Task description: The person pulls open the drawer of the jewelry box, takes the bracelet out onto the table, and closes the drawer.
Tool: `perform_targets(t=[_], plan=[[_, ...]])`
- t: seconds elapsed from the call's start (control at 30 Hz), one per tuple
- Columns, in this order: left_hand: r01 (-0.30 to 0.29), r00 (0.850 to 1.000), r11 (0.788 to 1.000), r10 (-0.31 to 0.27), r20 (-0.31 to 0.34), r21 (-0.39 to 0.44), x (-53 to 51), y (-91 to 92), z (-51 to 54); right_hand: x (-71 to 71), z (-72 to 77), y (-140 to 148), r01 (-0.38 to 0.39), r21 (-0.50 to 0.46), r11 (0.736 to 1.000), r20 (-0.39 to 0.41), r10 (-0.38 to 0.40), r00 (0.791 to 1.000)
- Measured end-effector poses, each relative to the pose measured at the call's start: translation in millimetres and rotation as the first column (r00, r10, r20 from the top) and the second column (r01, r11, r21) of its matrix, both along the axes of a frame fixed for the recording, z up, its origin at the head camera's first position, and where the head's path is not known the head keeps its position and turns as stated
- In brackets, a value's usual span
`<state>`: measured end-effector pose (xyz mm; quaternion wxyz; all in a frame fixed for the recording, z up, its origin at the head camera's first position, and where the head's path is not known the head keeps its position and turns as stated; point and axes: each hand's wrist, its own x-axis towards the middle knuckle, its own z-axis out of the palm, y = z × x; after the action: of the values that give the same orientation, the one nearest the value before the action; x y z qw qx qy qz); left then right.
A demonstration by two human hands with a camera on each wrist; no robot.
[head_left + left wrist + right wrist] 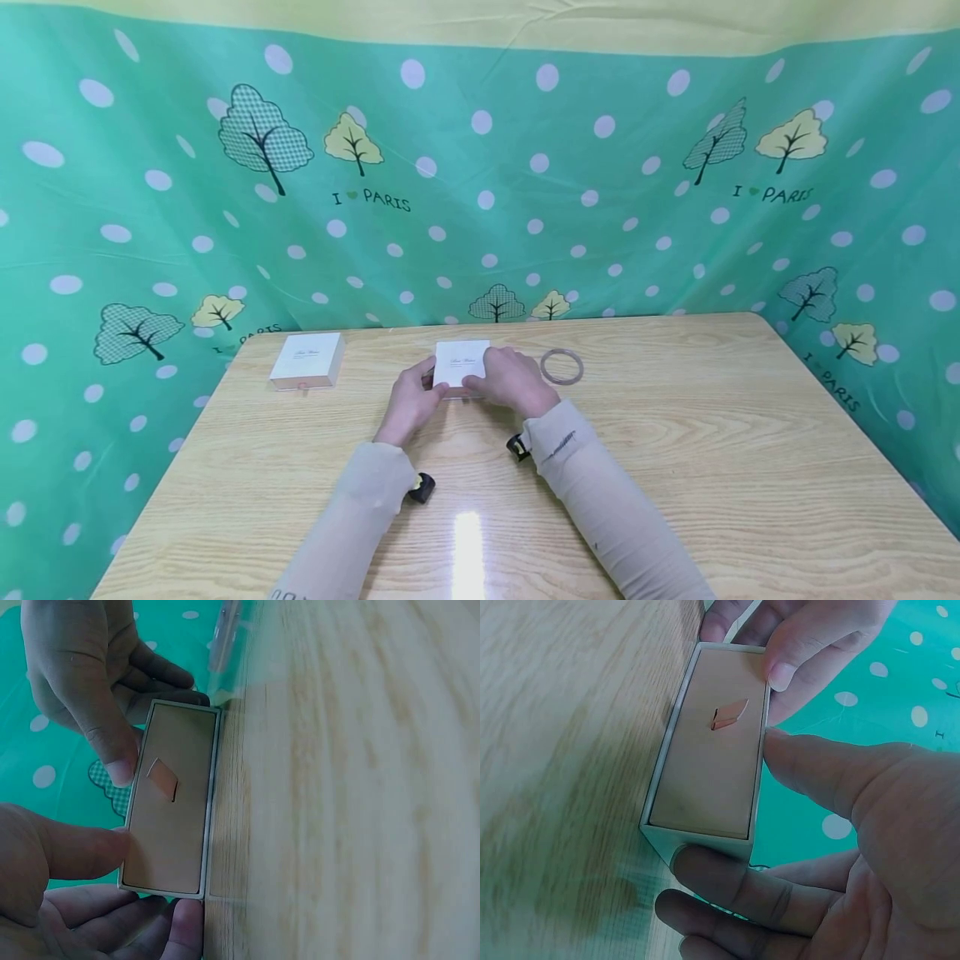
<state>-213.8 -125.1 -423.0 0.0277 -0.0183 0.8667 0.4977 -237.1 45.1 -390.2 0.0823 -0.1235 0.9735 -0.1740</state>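
Dotted green curtain point(517, 158), wooden table point(720, 467), ring point(564, 382)

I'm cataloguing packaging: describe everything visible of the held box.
The box looks like stiff white card, dark script on top. Its tan front panel, with a small copper-coloured tab, sits within the rim. It appears to rest flat on the table, the left hand and right hand holding opposite sides.

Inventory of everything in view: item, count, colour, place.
Table: 1, light wood, foreground
Cloth: 1, green with white dots, behind table
Left box: 1, white, table's far left
Held box: 1, white with pinkish front, right of left box
Pull tabs: 2, pinkish, one per box front
Ring: 1, pinkish, right of held box
Sleeves: 2, beige, forearms
Wrist devices: 2, black, near cuffs
Left hand: 1, bare, gripping held box
Right hand: 1, bare, same box
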Motion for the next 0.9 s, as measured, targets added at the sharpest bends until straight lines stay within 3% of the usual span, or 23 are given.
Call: perform_targets(t=[0.9], plan=[[0.0, 1.0, 1.0, 0.0, 0.006, 0.025, 0.2, -1.2, 0.6, -0.1, 2.8, 4.9, 0.037, -0.04, 0.999, 0.047, -0.035, 0.998]])
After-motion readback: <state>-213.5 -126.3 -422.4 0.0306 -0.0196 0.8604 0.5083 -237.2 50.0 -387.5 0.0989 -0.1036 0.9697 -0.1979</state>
